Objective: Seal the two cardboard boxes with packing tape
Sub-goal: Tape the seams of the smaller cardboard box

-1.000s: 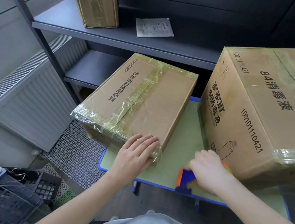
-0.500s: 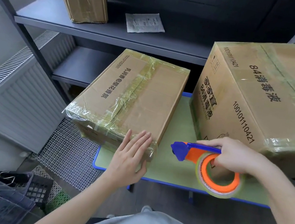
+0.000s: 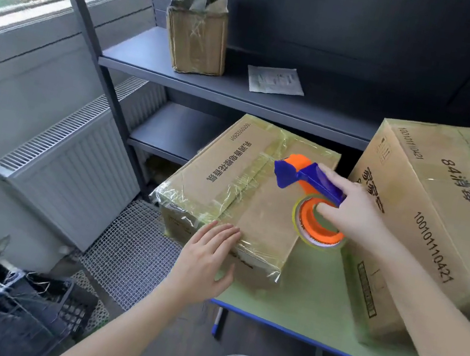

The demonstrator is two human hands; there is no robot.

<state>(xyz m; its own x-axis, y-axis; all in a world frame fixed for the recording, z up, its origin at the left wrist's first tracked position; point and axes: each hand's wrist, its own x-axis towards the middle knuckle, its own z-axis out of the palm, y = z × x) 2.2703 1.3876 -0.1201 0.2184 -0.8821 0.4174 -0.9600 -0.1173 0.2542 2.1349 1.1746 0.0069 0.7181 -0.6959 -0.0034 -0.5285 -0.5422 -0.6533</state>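
The tape dispenser (image 3: pixel 316 181), a blue handle on an orange hub carrying a roll of tape (image 3: pixel 321 240), is in the air above the right half of the small box (image 3: pixel 266 224). Its toothed blue nose points toward the taped seam that runs along the lid. The right hand (image 3: pixel 353 212) holds it from the side nearest the big box (image 3: pixel 447 215): the fingers are curled over the blue handle and one digit (the thumb, I judge) hooks into the hollow of the hub. The roll therefore hangs just below and in front of the palm, with the cutter beyond the fingertips. The tool looks like light, hard plastic, easy to steer one-handed, and the handle is the right place to hold it, away from the teeth. The tape itself is thin, sticky and likely to fold on itself, so its loose end wants laying down under tension. The left hand (image 3: pixel 207 256) lies flat with straight fingers on the near corner of the small box, pressing it against the green table (image 3: pixel 310 294). That box is stiff cardboard, already glossy with tape, so it could slide under a pull unless held down; whether it is heavy cannot be told. The big box stands just beside it on the same table, also taped along its edges.
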